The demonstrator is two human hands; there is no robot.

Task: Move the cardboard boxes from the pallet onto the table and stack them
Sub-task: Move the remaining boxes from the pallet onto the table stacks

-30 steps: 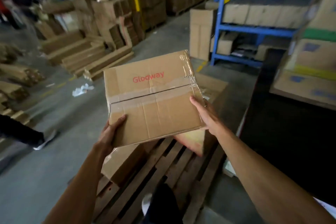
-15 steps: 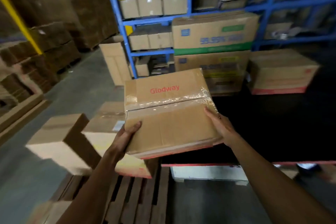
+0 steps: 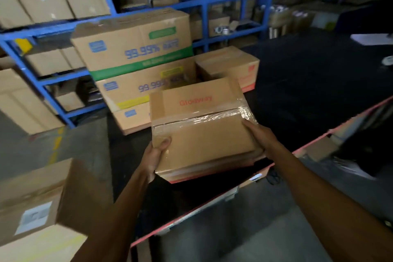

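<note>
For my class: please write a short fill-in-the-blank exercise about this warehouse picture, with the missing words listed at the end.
1. Both hands, left hand and right hand, hold one cardboard ____.
2. The red word printed on the held box is ____.
3. The shelving behind the table is painted ____.
4. The top box of the stack has a ____ band along its bottom.

Missing words: box; Glodway; blue; green

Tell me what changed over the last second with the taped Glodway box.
The taped brown Glodway cardboard box travelled from above the wooden pallet to over the near edge of the black table, near the stacked boxes. The left hand and right hand kept gripping its sides throughout.
</note>
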